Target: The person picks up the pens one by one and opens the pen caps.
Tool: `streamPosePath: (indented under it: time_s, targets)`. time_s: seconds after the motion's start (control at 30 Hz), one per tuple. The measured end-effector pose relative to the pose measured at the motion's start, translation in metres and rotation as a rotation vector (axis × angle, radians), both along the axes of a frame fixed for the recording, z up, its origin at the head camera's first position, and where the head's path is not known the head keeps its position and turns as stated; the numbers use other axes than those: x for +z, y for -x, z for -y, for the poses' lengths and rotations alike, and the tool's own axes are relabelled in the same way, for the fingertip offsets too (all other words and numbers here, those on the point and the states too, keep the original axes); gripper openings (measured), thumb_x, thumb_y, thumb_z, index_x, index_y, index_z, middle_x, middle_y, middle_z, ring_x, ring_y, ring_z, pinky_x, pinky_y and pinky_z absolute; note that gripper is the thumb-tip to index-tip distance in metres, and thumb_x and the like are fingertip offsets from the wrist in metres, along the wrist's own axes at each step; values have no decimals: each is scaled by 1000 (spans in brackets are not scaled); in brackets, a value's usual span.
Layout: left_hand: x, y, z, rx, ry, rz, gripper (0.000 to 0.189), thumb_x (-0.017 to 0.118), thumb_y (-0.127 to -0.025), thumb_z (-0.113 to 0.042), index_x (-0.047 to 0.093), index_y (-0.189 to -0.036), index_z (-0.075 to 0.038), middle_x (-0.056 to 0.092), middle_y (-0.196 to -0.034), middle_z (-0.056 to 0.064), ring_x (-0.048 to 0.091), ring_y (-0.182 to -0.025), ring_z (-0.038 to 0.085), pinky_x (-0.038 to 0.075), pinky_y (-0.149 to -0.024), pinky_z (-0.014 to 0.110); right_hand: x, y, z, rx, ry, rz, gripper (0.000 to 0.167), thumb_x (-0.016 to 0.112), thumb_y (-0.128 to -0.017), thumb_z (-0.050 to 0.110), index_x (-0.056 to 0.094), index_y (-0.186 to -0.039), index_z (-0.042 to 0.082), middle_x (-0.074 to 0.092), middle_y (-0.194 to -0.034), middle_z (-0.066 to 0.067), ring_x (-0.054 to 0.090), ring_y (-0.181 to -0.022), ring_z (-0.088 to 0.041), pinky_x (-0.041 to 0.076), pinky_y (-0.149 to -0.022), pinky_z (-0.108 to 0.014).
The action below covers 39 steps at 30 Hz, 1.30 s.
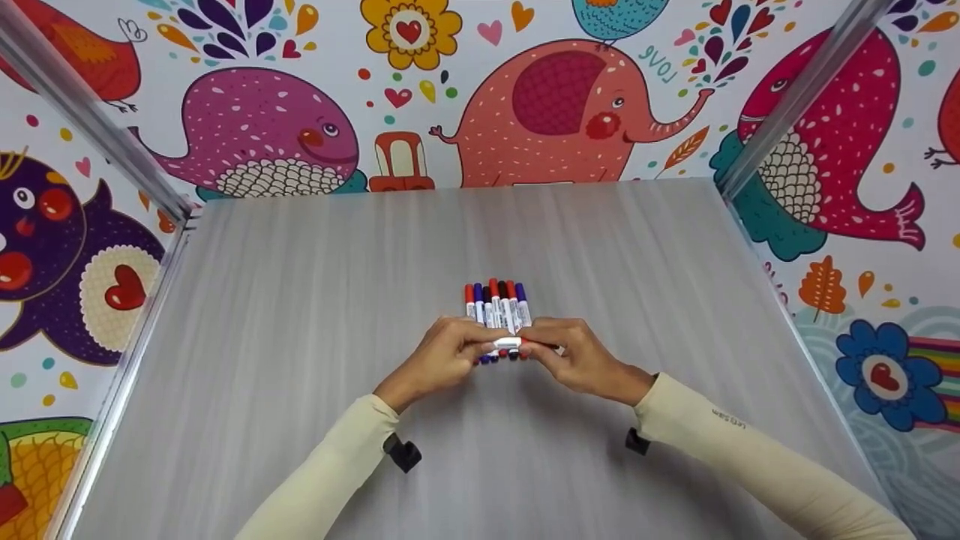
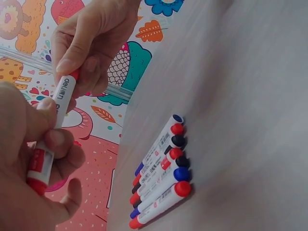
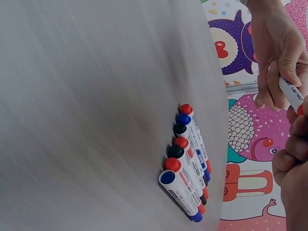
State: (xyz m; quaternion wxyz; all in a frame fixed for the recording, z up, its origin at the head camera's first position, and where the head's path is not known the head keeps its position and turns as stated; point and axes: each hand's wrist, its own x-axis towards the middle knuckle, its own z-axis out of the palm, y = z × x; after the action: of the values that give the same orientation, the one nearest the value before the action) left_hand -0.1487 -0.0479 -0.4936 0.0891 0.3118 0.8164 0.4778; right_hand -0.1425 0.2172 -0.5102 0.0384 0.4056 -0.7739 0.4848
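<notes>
Between both hands, just above a row of markers, is a white-barrelled red marker (image 2: 63, 98) with red at both ends. My left hand (image 1: 448, 354) grips its barrel, thumb and fingers wrapped round it. The fingers of my right hand (image 1: 577, 354) pinch the red cap (image 2: 75, 74) at the other end. In the right wrist view, the right hand (image 3: 296, 171) covers most of that cap. Red, blue and black markers (image 1: 501, 309) lie side by side on the table beneath, partly hidden by the hands in the head view.
The grey wood-grain table (image 1: 300, 300) runs under everything. Cartoon-printed panels (image 1: 420, 112) stand at its back and sides, with metal posts (image 1: 780, 112) at the far corners. Small black mounts (image 1: 405, 454) hang under the wrists of the pale sleeves (image 1: 330, 472).
</notes>
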Motion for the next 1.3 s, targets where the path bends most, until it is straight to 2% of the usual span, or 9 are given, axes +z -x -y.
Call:
streamPosePath:
  time_s: [0.27, 0.43, 0.57, 0.67, 0.73, 0.83, 0.97, 1.1, 1.3]
  targets:
    - [2, 0, 3, -24, -33, 131, 33, 65, -107, -1, 79, -135, -11, 80, -106, -3, 52, -78, 11, 45, -69, 26, 1, 1, 0, 24, -6, -56, 25, 74, -101, -5, 82, -123, 4, 76, -96, -5, 59, -77, -13, 52, -66, -24]
    - [-7, 2, 19, -24, -73, 214, 38, 62, -108, 2, 80, -136, -15, 81, -115, -1, 46, -73, 11, 40, -66, 25, 4, 11, -16, 25, 43, -179, 31, 73, -95, -17, 81, -120, -2, 70, -87, -6, 57, -72, -16, 51, -65, -24]
    - [-18, 1, 36, 41, -87, 252, 37, 61, -110, 1, 79, -137, -16, 80, -123, 2, 38, -67, 11, 36, -63, 25, 9, 23, -38, -90, 121, -214, 43, 69, -89, -26, 80, -124, -4, 64, -81, -6, 49, -68, -15, 43, -63, -24]
    - [-23, 2, 44, 95, -90, 236, 32, 61, -112, -6, 78, -138, -13, 76, -106, 4, 40, -69, 10, 37, -65, 25, 10, 26, -51, -160, 113, -167, 44, 72, -91, -23, 78, -130, -3, 63, -80, -6, 48, -69, -14, 40, -64, -23]
    - [-25, 3, 46, 125, -104, 223, 31, 60, -114, -10, 77, -140, -12, 66, -91, 3, 44, -72, 10, 38, -66, 25, 8, 26, -55, -178, 81, -132, 44, 77, -90, -19, 77, -130, -4, 67, -83, -7, 51, -71, -15, 42, -66, -21]
    - [-26, 5, 46, 165, -149, 211, 32, 63, -113, -12, 75, -143, -11, 60, -85, 6, 52, -77, 13, 41, -68, 26, 5, 24, -57, -203, 27, -82, 40, 84, -87, -12, 78, -125, -1, 77, -93, -6, 59, -76, -16, 47, -72, -20]
    - [-24, 8, 47, 259, -188, 211, 33, 73, -106, -8, 76, -139, -7, 71, -88, 15, 62, -83, 19, 44, -71, 28, 3, 23, -55, -226, 8, -51, 33, 88, -85, -5, 75, -115, 4, 82, -101, -5, 65, -81, -17, 50, -76, -21]
    - [-21, 9, 49, 345, -184, 207, 30, 79, -101, -6, 78, -131, -4, 75, -81, 8, 65, -91, 23, 43, -79, 36, 3, 24, -53, -237, 26, -56, 28, 83, -90, -6, 74, -115, 3, 82, -107, -8, 71, -84, -20, 54, -79, -18]
    - [-21, 8, 54, 380, -208, 209, 20, 78, -102, -6, 74, -121, 0, 78, -82, 2, 70, -101, 26, 46, -91, 44, 1, 25, -52, -304, 4, -93, 24, 73, -99, -3, 68, -122, -1, 80, -115, -9, 76, -98, -28, 56, -95, -16]
